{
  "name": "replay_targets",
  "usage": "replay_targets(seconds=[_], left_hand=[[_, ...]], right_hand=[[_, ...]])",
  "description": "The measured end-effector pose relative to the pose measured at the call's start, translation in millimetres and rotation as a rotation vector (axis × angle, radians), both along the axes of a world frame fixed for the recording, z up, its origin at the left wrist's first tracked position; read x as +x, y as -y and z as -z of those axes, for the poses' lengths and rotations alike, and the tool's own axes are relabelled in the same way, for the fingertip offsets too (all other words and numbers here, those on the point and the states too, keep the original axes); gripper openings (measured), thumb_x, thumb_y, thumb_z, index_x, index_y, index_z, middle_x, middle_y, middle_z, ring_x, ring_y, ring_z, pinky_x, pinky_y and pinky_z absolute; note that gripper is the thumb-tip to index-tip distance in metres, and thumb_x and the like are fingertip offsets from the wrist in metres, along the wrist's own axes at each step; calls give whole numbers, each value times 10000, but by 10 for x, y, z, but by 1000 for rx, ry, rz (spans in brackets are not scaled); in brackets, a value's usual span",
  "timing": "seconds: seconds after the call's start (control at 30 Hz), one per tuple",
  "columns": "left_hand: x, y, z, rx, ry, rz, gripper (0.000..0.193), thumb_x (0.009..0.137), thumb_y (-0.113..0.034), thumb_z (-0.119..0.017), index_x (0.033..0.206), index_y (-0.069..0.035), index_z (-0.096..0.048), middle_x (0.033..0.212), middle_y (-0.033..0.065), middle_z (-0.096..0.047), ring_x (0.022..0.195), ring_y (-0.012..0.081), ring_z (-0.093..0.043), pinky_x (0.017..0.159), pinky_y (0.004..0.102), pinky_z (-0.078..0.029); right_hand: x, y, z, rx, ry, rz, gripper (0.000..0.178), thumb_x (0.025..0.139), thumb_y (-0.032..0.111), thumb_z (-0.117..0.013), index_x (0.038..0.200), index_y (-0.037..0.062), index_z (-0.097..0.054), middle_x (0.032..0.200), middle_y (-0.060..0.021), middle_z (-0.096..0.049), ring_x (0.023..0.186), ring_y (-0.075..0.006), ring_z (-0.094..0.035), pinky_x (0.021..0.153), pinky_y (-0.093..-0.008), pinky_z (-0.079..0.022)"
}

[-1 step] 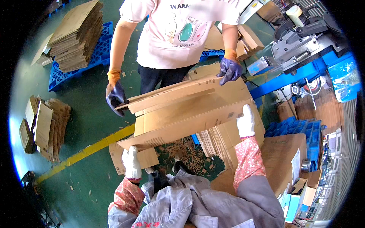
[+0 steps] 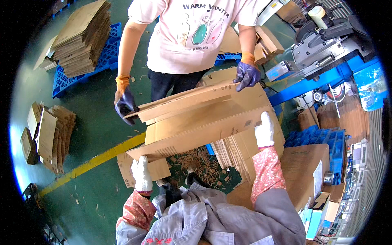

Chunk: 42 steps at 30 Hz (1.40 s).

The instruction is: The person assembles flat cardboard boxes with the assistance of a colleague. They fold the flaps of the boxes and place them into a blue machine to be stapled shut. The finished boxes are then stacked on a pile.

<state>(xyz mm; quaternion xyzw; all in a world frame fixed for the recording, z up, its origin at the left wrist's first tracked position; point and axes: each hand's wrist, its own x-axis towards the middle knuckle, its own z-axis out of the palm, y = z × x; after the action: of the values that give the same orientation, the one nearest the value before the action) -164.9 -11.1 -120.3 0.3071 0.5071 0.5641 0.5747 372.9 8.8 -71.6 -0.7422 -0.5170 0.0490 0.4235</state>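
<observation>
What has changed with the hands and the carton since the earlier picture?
Nothing has visibly changed: no clear movement, and nothing taken hold of or let go. Your left hand and right hand remain on the near side of the carton, and the co-worker's purple-gloved hands remain at its far side.

Bright, even daylight-like light over the smooth green floor [image 2: 98,126], and look, blue-white glare flares along the left rim! Soft shading lines the long brown cardboard box [image 2: 179,128]; the grey ribbed wall [image 2: 375,155] bows, blurring, into black fisheye vignetting.
</observation>
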Motion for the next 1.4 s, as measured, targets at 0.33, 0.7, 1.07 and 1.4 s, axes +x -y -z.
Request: replay_targets(seconds=[0.33,0.7,1.07,1.4], left_hand=[[259,99,-113,-33,-178,7,420,1020,-281,-567,1331,1,-568,1302,128,-592,1150,203,-565,1000,351,-450],[592,1157,139,-342,-370,387,393,995,-264,-583,1291,-8,-612,1188,127,-630,1062,213,-591,913,350,-469],[696,620,-117,-188,-136,98,327,1013,-264,-567,1183,8,-627,1019,89,-688,859,170,-649,704,328,-544],[414,-48,-1112,186,-91,-207,367,1038,-283,-560,1270,-2,-594,1115,74,-675,930,162,-659,833,336,-548]], right_hand=[[148,-98,-253,-131,-448,31,335,1027,366,-542,982,58,-665,942,-101,-672,847,-166,-623,767,-318,-509],[223,414,-535,127,-856,-56,529,999,488,-542,1097,-18,-662,1059,-167,-708,873,-221,-633,791,-346,-501],[388,-306,-997,12,-557,55,348,968,332,-649,1044,-5,-692,877,-18,-643,742,-116,-527,666,-306,-464],[-127,-957,-1219,80,-921,-231,388,972,346,-656,1124,-10,-658,1070,-105,-620,921,-220,-644,707,-414,-603]])
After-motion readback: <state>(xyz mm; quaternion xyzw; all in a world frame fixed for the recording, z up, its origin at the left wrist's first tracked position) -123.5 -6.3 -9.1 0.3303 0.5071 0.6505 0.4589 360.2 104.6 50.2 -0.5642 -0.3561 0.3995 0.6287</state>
